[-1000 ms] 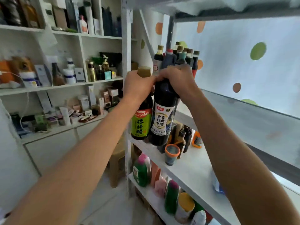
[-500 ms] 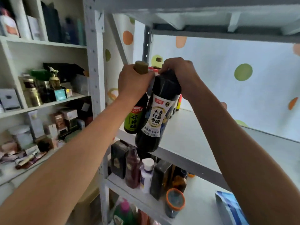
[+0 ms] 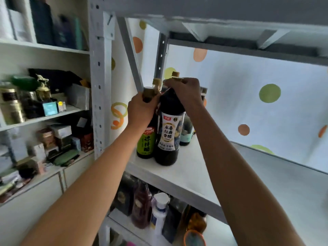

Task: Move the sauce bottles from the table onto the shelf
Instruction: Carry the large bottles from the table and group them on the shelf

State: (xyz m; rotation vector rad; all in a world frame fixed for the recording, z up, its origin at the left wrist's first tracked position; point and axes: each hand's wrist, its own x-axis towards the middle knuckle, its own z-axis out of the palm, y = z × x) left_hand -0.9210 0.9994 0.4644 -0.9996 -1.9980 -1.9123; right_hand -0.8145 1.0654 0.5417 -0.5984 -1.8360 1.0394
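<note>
Two dark sauce bottles stand on the white shelf board [image 3: 191, 176] near its left front corner. My left hand [image 3: 142, 110] grips the neck of the green-labelled bottle [image 3: 146, 145], just below its gold cap. My right hand [image 3: 184, 93] grips the top of the larger white-labelled bottle [image 3: 167, 137], hiding its cap. Both bottle bases rest on the board, upright and side by side. Behind them stand several other dark bottles [image 3: 186, 132], mostly hidden by my hands.
A perforated white upright post [image 3: 100, 89] stands just left of the bottles, and an upper shelf [image 3: 230, 23] hangs overhead. The lower shelf holds bottles and jars [image 3: 159, 213]. A white cabinet [image 3: 44, 107] with boxes and jars fills the left. The board extends bare to the right.
Both hands carried the two bottles up and forward from in front of the rack. The bottles, hanging tilted in the air before, now stand upright on the shelf board.
</note>
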